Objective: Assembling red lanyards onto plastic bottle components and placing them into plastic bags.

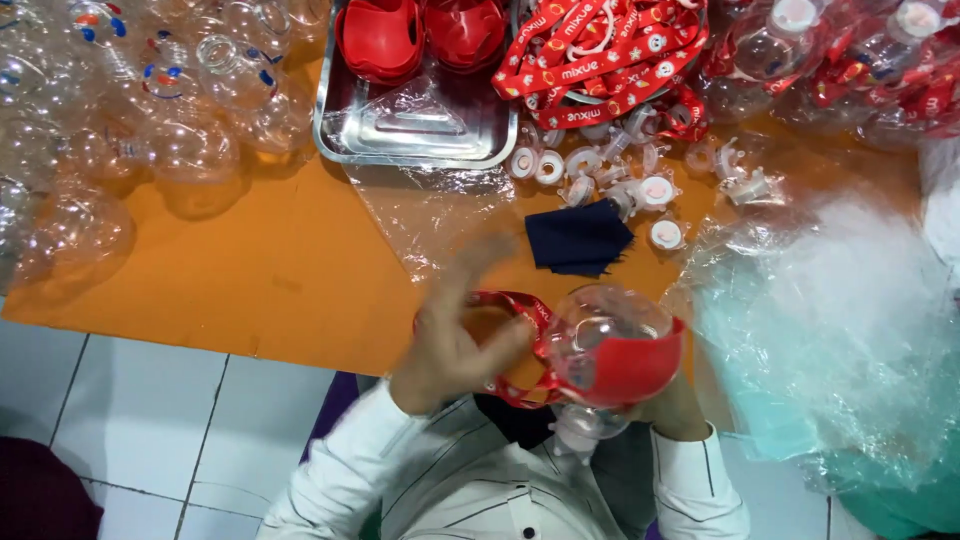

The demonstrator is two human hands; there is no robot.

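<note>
- Clear plastic bottle [600, 340] with red cap piece [635, 372] — gripped from beneath by right hand [672, 405], fingers closed around it.
- Red strap [520, 312] runs from bottle to left hand [455, 345]; blurred, fingers partly curled on strap.
- Beyond both hands: navy cloth [578, 238], white fittings [655, 192], steel tray [415, 125] — on orange table [260, 270].

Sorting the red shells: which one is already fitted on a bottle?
The red shell on the clear round bottle by the right hand; the others lie in the steel tray.

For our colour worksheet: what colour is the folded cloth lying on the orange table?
Dark navy blue; the folded cloth shows best in the head view.
</note>
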